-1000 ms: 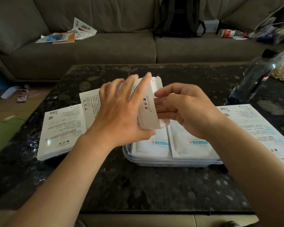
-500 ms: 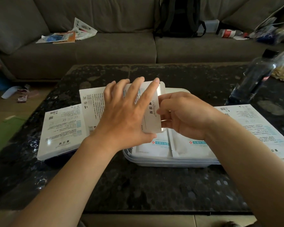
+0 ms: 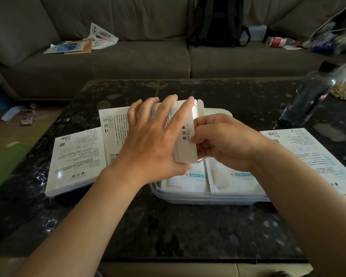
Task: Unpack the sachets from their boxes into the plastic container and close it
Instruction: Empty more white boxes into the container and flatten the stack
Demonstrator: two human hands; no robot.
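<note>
Centre of frame: my left hand (image 3: 148,148) holds a flat white box (image 3: 185,144) above the far left part of the plastic container (image 3: 208,199). Fingers are spread nearly straight over the box's top face, and the thumb clamps its near edge from below. The box is tilted, its narrow printed side facing me and a flap open at its far right corner.

My right hand (image 3: 226,142) is at the box's right end. The thumb presses the narrow printed side and the fingers are curled in at the open end. The fingertips are hidden, so I cannot tell whether they have a sachet.

The container sits open on the dark speckled worktop (image 3: 178,226), just below centre. Two white sachets (image 3: 188,181) lie flat in it, side by side.

A second box (image 3: 76,162) lies flat at left of frame, just beside the held one. A third box (image 3: 312,156) lies flat at right, partly under my right forearm. A dark bottle (image 3: 310,96) stands at upper right.
</note>
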